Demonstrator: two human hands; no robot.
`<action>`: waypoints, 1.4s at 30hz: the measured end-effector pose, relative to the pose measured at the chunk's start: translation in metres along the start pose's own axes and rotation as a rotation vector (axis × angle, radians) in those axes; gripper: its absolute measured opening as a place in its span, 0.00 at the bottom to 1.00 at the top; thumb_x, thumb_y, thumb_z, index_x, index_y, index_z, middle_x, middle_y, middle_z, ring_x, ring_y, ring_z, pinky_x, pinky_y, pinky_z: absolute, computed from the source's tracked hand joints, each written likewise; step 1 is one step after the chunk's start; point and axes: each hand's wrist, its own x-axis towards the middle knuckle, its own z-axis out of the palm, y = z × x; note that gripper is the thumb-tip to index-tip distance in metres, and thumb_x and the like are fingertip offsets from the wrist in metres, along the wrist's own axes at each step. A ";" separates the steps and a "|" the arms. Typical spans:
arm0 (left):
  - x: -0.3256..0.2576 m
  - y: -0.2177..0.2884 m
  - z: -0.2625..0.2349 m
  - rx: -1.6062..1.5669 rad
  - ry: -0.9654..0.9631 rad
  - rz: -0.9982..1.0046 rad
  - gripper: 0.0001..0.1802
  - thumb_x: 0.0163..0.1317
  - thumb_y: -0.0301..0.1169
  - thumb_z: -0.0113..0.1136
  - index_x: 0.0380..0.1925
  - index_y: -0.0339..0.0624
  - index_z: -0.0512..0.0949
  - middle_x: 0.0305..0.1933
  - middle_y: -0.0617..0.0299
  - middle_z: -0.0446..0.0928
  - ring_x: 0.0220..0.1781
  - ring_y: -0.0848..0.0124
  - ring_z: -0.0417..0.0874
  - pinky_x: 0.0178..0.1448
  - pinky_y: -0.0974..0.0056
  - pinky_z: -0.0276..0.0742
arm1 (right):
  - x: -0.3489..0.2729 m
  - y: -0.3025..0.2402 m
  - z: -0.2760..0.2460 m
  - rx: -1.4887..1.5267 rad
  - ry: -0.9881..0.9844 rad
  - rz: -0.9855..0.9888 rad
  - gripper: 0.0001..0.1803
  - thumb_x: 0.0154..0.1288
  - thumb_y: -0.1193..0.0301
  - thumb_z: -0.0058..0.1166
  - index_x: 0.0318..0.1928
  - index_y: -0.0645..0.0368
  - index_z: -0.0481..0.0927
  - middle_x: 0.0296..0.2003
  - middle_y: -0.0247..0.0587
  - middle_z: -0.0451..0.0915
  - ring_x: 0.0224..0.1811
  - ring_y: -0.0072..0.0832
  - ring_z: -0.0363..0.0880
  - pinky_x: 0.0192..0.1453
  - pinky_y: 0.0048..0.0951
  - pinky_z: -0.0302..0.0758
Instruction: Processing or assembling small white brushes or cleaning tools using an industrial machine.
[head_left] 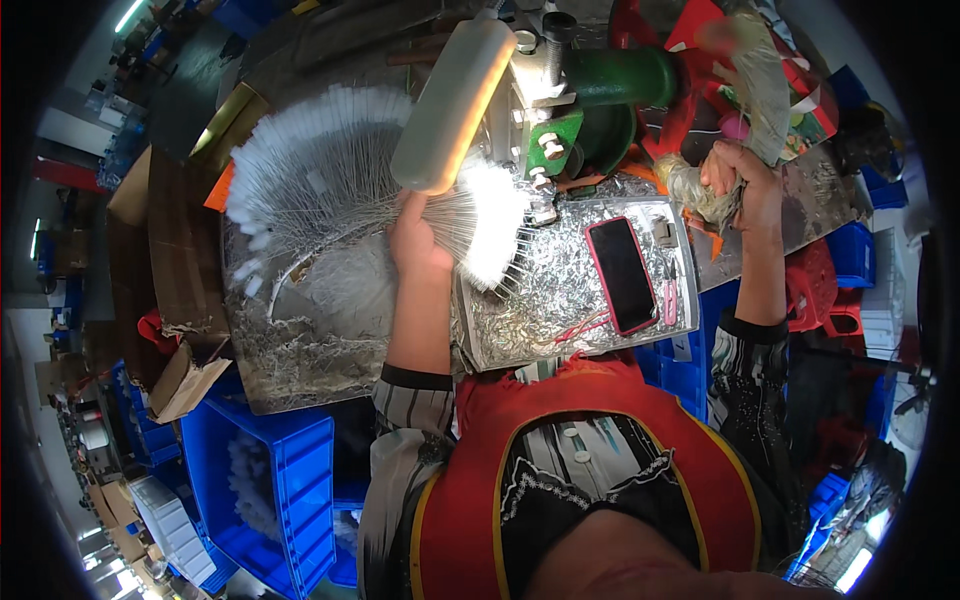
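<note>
My left hand (418,245) is closed around a bunch of thin wire-stemmed brushes (492,235), whose white bristle ends fan out to the right under bright light. The lamp head hides some of its fingertips. A large heap of similar white-tipped wire brushes (325,150) lies left of this hand. My right hand (745,185) is wrapped round a wrapped handle (700,195) at the red wheel (683,105) of a green machine (620,78). The machine's bolted metal head (545,145) sits just beyond the bunch of brushes.
A long lamp (455,105) hangs over the left hand. A foil-like silvery tray (530,335) holds a pink-cased phone (620,275) and a small pink-handled tool (669,300). Cardboard boxes (180,235) stand at left. A blue crate (305,480) with white pieces stands below the bench.
</note>
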 end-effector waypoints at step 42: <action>-0.017 0.006 0.001 -0.009 -0.035 -0.057 0.16 0.55 0.22 0.51 0.45 0.36 0.67 0.40 0.51 0.75 0.38 0.63 0.77 0.41 0.63 0.76 | -0.004 0.009 0.003 0.067 0.076 -0.039 0.12 0.50 0.76 0.49 0.12 0.62 0.68 0.10 0.38 0.65 0.15 0.27 0.66 0.25 0.26 0.65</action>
